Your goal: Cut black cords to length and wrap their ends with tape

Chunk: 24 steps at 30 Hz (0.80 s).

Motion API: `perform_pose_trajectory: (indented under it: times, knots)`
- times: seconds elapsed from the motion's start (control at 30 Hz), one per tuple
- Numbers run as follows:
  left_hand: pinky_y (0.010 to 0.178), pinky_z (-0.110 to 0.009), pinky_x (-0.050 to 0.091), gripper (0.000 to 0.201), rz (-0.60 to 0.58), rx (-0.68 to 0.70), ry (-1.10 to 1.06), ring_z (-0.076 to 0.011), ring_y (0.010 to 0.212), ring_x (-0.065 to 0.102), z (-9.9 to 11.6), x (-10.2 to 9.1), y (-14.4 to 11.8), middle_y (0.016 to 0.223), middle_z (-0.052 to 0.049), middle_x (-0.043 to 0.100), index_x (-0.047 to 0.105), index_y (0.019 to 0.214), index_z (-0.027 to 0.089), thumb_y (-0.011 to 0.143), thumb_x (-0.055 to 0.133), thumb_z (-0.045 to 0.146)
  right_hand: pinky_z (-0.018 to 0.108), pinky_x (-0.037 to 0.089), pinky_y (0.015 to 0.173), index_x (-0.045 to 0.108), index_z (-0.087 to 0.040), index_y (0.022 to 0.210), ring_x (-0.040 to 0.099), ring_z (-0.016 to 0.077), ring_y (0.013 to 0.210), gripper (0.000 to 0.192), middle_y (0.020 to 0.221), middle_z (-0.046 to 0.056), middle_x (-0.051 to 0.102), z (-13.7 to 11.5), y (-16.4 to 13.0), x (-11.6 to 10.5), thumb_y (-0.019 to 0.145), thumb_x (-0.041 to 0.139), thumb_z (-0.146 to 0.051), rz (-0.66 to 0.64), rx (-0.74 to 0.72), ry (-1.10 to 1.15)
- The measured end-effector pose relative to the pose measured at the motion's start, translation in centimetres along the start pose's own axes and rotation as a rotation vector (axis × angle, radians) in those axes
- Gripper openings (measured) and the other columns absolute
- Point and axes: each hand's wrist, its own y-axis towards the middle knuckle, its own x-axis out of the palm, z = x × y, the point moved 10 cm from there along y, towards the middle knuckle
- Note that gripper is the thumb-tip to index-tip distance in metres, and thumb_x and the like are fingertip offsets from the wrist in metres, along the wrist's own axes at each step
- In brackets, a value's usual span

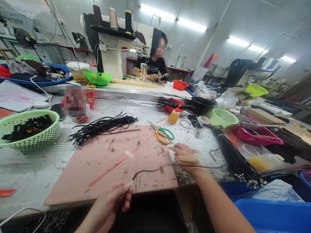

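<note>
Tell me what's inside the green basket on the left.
The green basket holds a heap of black cords with some yellowish bits. Whatever lies beneath that heap is covered.

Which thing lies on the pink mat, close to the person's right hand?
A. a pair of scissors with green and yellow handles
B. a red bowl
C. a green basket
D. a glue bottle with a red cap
A. The scissors lie at the far right corner of the pink mat, just beyond the right hand, while the bottle, bowl and baskets all stand off the mat.
</note>
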Motion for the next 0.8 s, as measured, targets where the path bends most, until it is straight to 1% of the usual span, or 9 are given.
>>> perform_pose_trajectory:
  times: [0.07,0.13,0.27,0.33,0.4,0.47,0.57,0.7,0.8]
  knots:
    - [0.041,-0.019,0.034,0.016,0.049,-0.018,-0.081,-0.0076,0.042,0.044,0.1,-0.6,0.2,0.049,0.002,0.054,0.06,0.054,0.014,0.061,0.067,0.026,0.03,0.041,0.073,0.059,-0.015,0.108,0.056,0.0217,0.085,0.038,0.094,0.011,0.063,4.1,-0.2,0.9,0.072,0.044,-0.014,-0.16,0.18,-0.09]
    - [0.041,-0.019,0.035,0.015,0.093,-0.017,-0.106,-0.0076,0.042,0.043,0.3,-1.2,0.3,0.049,0.002,0.053,0.06,0.053,0.014,0.062,0.067,0.025,0.029,0.041,0.069,0.063,-0.012,0.098,0.058,0.0226,0.082,0.031,0.089,0.013,0.065,6.6,-0.6,0.9,0.075,0.044,-0.022,-0.26,0.3,-0.153]
    - [0.042,-0.018,0.035,0.016,0.109,0.034,-0.044,-0.0086,0.045,0.044,1.0,-1.7,0.7,0.051,0.001,0.055,0.062,0.056,0.016,0.061,0.068,0.03,0.031,0.041,0.064,0.065,-0.014,0.08,0.06,0.025,0.077,0.044,0.082,0.014,0.065,8.6,-0.3,-0.9,0.082,0.036,-0.047,-0.238,0.483,-0.245]
    - [0.041,-0.018,0.034,0.019,0.091,0.078,0.025,-0.0086,0.044,0.044,1.6,-1.6,1.0,0.051,0.002,0.055,0.061,0.055,0.017,0.061,0.069,0.033,0.031,0.042,0.068,0.063,-0.014,0.09,0.06,0.0243,0.083,0.042,0.091,0.013,0.064,7.6,1.1,-1.8,0.085,0.033,-0.044,-0.129,0.469,-0.237]
    - [0.04,-0.019,0.033,0.022,0.091,0.109,0.091,-0.0083,0.043,0.044,2.1,-1.6,1.0,0.05,0.002,0.054,0.059,0.054,0.016,0.06,0.069,0.034,0.03,0.041,0.077,0.057,-0.013,0.105,0.056,0.0228,0.095,0.034,0.104,0.013,0.061,5.1,3.4,-1.4,0.086,0.034,-0.032,-0.054,0.323,-0.164]
    - [0.04,-0.019,0.032,0.022,0.108,0.132,0.121,-0.0081,0.043,0.044,2.4,-1.7,0.9,0.05,0.002,0.055,0.058,0.055,0.015,0.059,0.069,0.034,0.029,0.039,0.083,0.047,-0.013,0.119,0.052,0.0219,0.103,0.038,0.116,0.012,0.056,2.9,5.5,0.2,0.085,0.036,-0.023,-0.076,0.208,-0.066]
    - [0.04,-0.019,0.031,0.018,0.123,0.171,0.117,-0.0075,0.042,0.045,2.8,-2.0,0.4,0.053,0.001,0.058,0.06,0.059,0.014,0.059,0.069,0.031,0.031,0.04,0.083,0.031,-0.012,0.132,0.052,0.024,0.104,0.051,0.12,0.014,0.053,2.2,7.3,2.6,0.083,0.038,-0.021,-0.165,0.232,0.035]
    - [0.038,-0.018,0.029,0.017,0.139,0.183,0.109,-0.0065,0.039,0.044,2.9,-2.6,-0.4,0.053,0.001,0.059,0.061,0.059,0.014,0.058,0.068,0.029,0.033,0.042,0.079,0.029,-0.015,0.134,0.053,0.0268,0.1,0.063,0.116,0.014,0.055,2.2,6.7,2.1,0.074,0.049,-0.022,-0.102,0.319,0.116]
    - [0.037,-0.018,0.027,0.017,0.151,0.187,0.115,-0.0054,0.037,0.042,3.2,-2.9,-0.8,0.05,0.001,0.058,0.06,0.057,0.013,0.058,0.068,0.029,0.03,0.045,0.068,0.034,-0.025,0.131,0.059,0.0203,0.076,0.057,0.095,0.005,0.063,-0.2,3.8,1.2,0.075,0.047,-0.025,-0.11,0.267,0.327]
